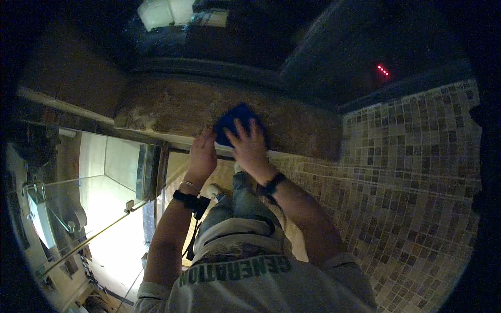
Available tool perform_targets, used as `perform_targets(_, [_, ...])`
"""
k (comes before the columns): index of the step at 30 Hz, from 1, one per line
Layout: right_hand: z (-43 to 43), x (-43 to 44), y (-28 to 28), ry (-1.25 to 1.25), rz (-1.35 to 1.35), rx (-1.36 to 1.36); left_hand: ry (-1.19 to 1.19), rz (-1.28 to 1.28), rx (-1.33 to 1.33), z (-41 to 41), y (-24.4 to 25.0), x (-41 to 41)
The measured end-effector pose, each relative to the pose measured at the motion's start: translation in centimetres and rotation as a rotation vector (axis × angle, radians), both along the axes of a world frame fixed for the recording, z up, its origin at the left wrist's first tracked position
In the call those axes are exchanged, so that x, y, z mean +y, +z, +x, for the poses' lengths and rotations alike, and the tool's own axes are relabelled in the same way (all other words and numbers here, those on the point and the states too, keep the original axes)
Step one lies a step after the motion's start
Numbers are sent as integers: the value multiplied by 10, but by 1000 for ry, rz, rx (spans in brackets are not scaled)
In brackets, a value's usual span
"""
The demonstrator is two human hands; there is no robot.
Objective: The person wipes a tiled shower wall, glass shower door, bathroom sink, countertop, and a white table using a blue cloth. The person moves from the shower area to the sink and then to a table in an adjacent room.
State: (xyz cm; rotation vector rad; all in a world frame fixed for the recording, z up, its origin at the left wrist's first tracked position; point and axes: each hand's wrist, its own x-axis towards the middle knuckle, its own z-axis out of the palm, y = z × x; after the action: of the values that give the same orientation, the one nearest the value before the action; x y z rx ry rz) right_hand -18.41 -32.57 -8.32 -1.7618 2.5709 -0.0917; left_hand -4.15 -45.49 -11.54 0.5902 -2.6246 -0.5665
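Note:
A dark blue cloth lies on a brown stone-like ledge in front of me. My right hand presses flat on the cloth with its fingers spread. Beside the cloth's left edge, my left hand rests at the ledge's front edge, its fingers extended and fairly close together. Whether the left fingertips touch the cloth is not clear. Both wrists wear dark bands.
Behind the ledge stands a dark glass-like surface with reflections and small red lights. A mosaic-tiled wall rises at the right. At the left is a glass panel with metal fittings, near a bright opening.

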Motion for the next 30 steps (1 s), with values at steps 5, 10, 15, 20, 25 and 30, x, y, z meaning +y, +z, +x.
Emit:
perform_targets(5, [10, -5, -12, -34, -135, -105, 48, 265, -314, -12, 41, 4])
perform_targets(10, [-19, 75, 6, -356, -24, -167, 78, -88, -178, -13, 18, 25])
perform_targets(15, [-70, 169, -21, -728, -226, 79, 66, -95, -223, -28, 26, 45])
perform_targets(20, [-38, 108, -2, -608, -279, 76, 73, -139, -211, -29, 24, 41])
perform_targets(25, [23, 9, -26, -184, -432, -31, 30, 0, -277, -22, 30, 18])
perform_targets(30, [23, 16, -12, -20, -250, -111, 84, 161, -190, 17, 35, -3])
